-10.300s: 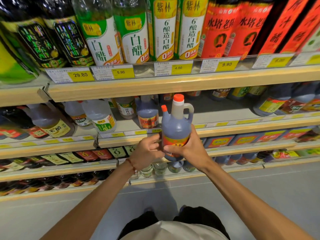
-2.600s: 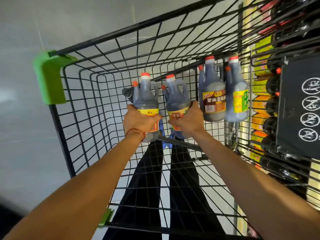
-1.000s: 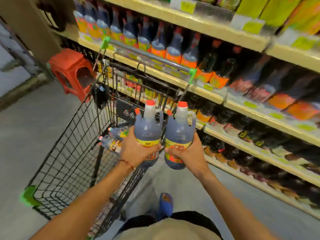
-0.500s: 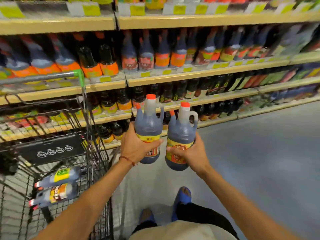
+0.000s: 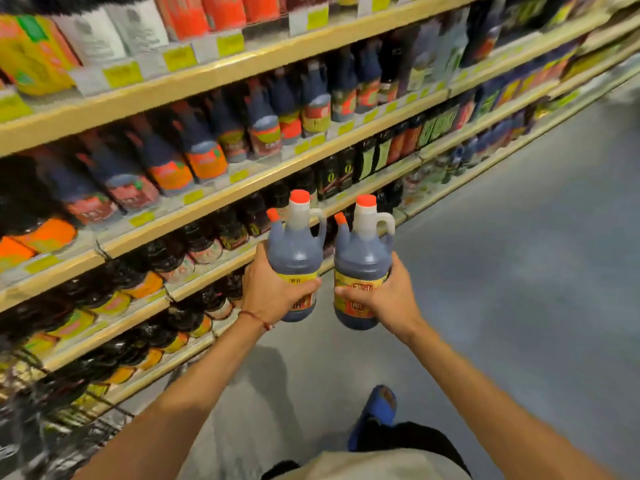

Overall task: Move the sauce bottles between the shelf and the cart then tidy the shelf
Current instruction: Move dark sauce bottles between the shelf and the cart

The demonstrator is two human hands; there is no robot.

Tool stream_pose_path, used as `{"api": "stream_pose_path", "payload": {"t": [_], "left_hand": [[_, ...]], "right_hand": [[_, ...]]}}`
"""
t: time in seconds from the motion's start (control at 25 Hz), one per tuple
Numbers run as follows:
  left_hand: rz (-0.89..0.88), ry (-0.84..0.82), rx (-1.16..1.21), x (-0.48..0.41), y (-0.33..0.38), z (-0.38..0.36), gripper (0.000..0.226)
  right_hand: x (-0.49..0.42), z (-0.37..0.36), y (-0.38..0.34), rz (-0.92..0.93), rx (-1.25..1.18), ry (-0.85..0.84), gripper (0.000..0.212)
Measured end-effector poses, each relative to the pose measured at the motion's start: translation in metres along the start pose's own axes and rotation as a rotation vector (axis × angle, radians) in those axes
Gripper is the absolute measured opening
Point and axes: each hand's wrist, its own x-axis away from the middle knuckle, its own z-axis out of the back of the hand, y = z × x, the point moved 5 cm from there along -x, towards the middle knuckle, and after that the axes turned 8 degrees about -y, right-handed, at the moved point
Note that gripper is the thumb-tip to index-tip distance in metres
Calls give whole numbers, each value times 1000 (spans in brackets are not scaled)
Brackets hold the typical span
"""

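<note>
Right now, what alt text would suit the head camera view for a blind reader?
The left hand and right hand each grip a dark, orange-capped sauce bottle, the left bottle and right bottle upright side by side, before store shelves crowded with bottles. A blue shoe shows on the grey floor below.

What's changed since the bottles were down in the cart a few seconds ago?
Both bottles were lifted out of the cart and carried toward the shelves; the cart now sits at lower left. Unchanged: left hand grips the left bottle, right hand the right bottle, both upright.
</note>
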Motion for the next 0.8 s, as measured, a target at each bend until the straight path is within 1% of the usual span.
{"api": "stream_pose_path", "payload": {"t": [0.16,0.28,0.48,0.6,0.72,0.8], "left_hand": [[-1,-30,5,-76,49,-88,91],[-25,-77,24,-132,83,-151,88],[-84,-135,5,-217,137,-227,83],[-92,-186,-24,-281,162,-273,82],[-147,-224,-27,-348,185,-316,79],[-197,-281,-37,-392,204,-349,71]], "right_hand": [[-63,102,0,0,-2,21,84],[-109,174,-2,11,15,52,86],[-178,267,-9,9,-2,123,81],[-230,321,-9,-20,0,173,86],[-284,370,-14,-9,42,214,91],[-315,402,-21,-16,65,253,96]]}}
